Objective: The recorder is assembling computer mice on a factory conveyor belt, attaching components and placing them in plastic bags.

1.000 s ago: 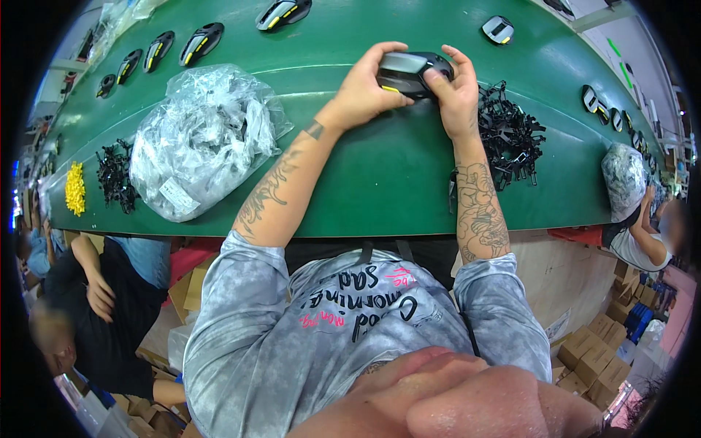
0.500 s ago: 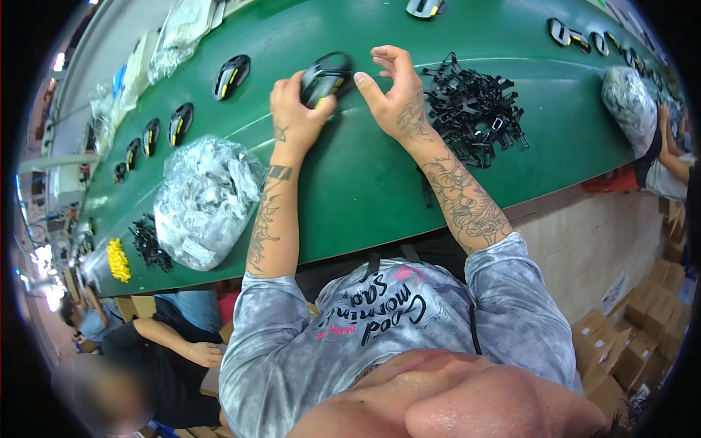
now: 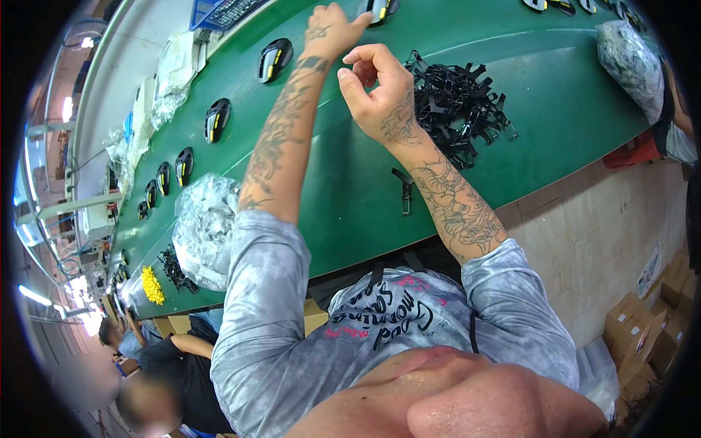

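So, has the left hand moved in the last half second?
Yes. Judged against the pile of black plastic parts, the left hand has moved farther across the green table, away from its near edge.

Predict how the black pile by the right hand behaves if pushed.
The black pile would probably snag and shift in clumps, since its angular pieces overlap in a tangle. The lone black piece below looks light, being thin and narrow; its flat, elongated shape suggests it would slide rather than roll.
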Tool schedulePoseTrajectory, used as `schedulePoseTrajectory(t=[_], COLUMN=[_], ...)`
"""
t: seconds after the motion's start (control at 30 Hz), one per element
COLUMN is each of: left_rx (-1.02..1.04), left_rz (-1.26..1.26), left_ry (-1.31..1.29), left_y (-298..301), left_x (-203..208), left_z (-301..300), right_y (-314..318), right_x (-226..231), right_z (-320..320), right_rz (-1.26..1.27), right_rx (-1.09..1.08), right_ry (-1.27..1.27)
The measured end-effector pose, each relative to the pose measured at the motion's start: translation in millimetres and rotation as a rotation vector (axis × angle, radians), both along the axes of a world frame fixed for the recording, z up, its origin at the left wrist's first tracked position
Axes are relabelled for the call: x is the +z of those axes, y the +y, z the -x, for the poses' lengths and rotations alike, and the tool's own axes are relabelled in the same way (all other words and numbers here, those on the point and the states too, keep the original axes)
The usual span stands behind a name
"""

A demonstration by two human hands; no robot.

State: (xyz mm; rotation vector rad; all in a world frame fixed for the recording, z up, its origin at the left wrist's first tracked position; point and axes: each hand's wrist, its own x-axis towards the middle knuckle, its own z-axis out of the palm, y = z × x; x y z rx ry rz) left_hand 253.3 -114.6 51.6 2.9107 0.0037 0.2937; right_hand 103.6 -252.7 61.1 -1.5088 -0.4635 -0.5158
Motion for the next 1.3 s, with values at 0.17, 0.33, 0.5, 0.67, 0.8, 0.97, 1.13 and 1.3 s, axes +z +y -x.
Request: schedulePoseTrajectory(t=[0.17, 0.33, 0.5, 0.67, 0.8, 0.97, 1.13, 1.3], left_rx=[0.331, 0.010, -0.100, -0.102, -0.181, -0.243, -0.308, -0.325], left_rz=[0.087, 0.964, 1.994, 1.886, 1.952, 2.103, 2.178, 2.131], left_ry=[-0.121, 0.031, 0.111, 0.064, 0.029, 0.079, 0.099, -0.085], left_y=[-56, 15, 80, 80, 93, 92, 90, 100], left_x=[-25, -41, -45, -45, -54, -54, -46, -51], left_z=[-10, 24, 175, 231, 222, 234, 227, 219], right_y=[-16, -20, -11, -7, -6, -45, -50, -18], right_x=[7, 1, 2, 6, 5, 50, 12, 17], right_z=[-6, -9, -7, -6, 0, 71, 121, 111], right_rz=[-0.092, -0.109, -0.116, -0.110, -0.053, 0.797, 1.351, 1.323], right_rx=[0.005, 0.000, -0.008, 0.116, 0.207, 0.132, 0.139, 0.371], right_ry=[0.044, 0.049, 0.023, 0.050, 0.058, 0.462, 0.429, 0.302])
